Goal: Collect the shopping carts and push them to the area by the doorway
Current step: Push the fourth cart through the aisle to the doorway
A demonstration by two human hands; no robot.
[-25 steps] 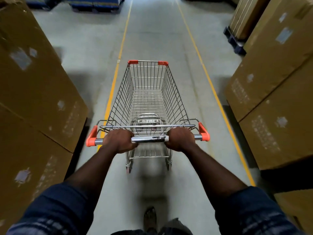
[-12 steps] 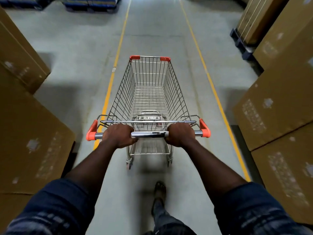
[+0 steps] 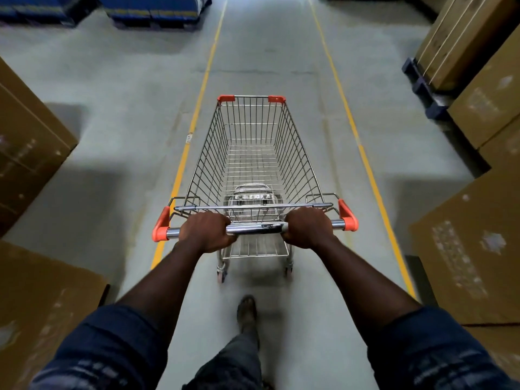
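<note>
An empty wire shopping cart (image 3: pixel 251 153) with orange corner caps stands in front of me on the grey floor, between two yellow lines. My left hand (image 3: pixel 206 230) grips the left part of its chrome handle bar (image 3: pixel 254 228). My right hand (image 3: pixel 308 228) grips the right part of the same bar. Both arms reach forward in rolled blue sleeves. One foot (image 3: pixel 246 308) shows below the cart. No doorway is in view.
Tall brown cardboard boxes (image 3: pixel 31 142) line the left side and more boxes (image 3: pixel 475 243) line the right. Blue pallets (image 3: pixel 422 83) sit under the far right stack. Blue-wrapped stock (image 3: pixel 152 7) stands at the far left. The aisle floor (image 3: pixel 267 52) runs straight ahead.
The cart and I have rolled forward along the aisle; boxes on both sides slid back past me. Both hands kept their grip on the handle. My stepping foot changed.
</note>
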